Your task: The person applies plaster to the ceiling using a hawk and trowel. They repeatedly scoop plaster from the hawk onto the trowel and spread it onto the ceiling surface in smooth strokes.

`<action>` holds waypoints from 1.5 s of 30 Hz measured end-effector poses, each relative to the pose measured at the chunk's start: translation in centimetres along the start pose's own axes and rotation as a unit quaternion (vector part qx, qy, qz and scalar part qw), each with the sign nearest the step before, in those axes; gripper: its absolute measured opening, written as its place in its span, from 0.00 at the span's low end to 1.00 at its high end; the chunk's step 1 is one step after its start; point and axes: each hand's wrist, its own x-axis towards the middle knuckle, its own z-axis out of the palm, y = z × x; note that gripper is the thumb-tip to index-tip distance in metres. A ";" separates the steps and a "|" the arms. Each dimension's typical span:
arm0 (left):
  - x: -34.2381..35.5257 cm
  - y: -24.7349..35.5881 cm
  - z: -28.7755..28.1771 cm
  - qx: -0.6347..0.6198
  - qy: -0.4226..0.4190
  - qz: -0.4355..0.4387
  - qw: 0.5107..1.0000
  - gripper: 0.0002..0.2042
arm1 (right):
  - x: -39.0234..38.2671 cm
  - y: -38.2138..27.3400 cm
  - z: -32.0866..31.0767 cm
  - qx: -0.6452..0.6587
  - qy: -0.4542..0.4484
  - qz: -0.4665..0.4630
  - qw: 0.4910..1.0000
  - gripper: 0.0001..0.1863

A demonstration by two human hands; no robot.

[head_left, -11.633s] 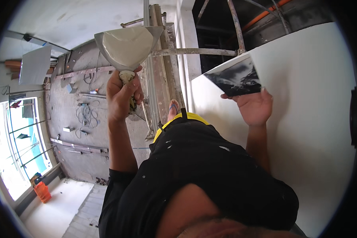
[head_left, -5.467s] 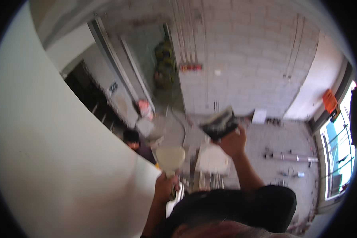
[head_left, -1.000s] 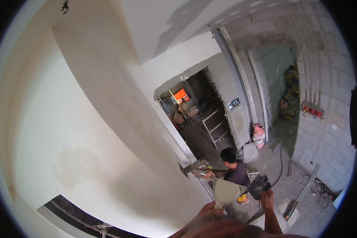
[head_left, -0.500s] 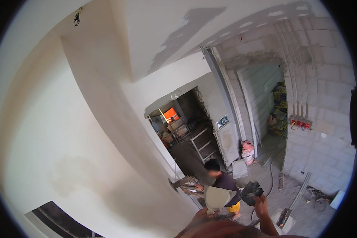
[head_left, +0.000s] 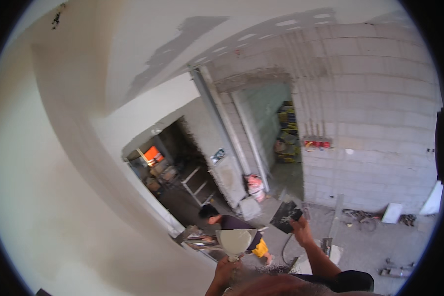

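My left hand is closed round the handle of a wide putty knife, held upright. Its pale blade flares to a straight top edge and looks coated with plaster. To the right, my right hand grips a plastering trowel with a dark rectangular blade, tilted and marked with pale smears. The two tools are apart, and neither touches the wall. Beside my left hand rises the smooth off-white plastered wall, which has darker, damp-looking patches.
Below, a person in a dark top and yellow shorts bends over boards by a rough doorway. A metal ladder leans inside it. A pink-white sack stands beside the opening. Grey blockwork carries red electrical boxes.
The view has swung right, so the room sits further left. My right hand's trowel has turned to show its flat face. The person below leans further forward.
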 end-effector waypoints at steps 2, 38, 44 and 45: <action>0.1 0.8 0.0 0.010 -0.003 -0.004 1.000 0.19 | -2.2 0.0 1.7 -0.004 0.024 0.034 0.999 0.18; -0.6 2.0 0.1 0.047 -0.040 -0.036 0.997 0.13 | -8.1 -2.4 5.4 -0.069 0.035 0.136 0.988 0.18; -0.5 1.9 -0.1 0.052 -0.044 -0.041 0.997 0.12 | -8.0 -2.9 5.0 -0.156 0.025 0.150 0.976 0.18; -0.4 1.9 -0.1 0.053 -0.043 -0.041 0.997 0.12 | -8.0 -2.6 5.0 -0.140 0.024 0.139 0.980 0.17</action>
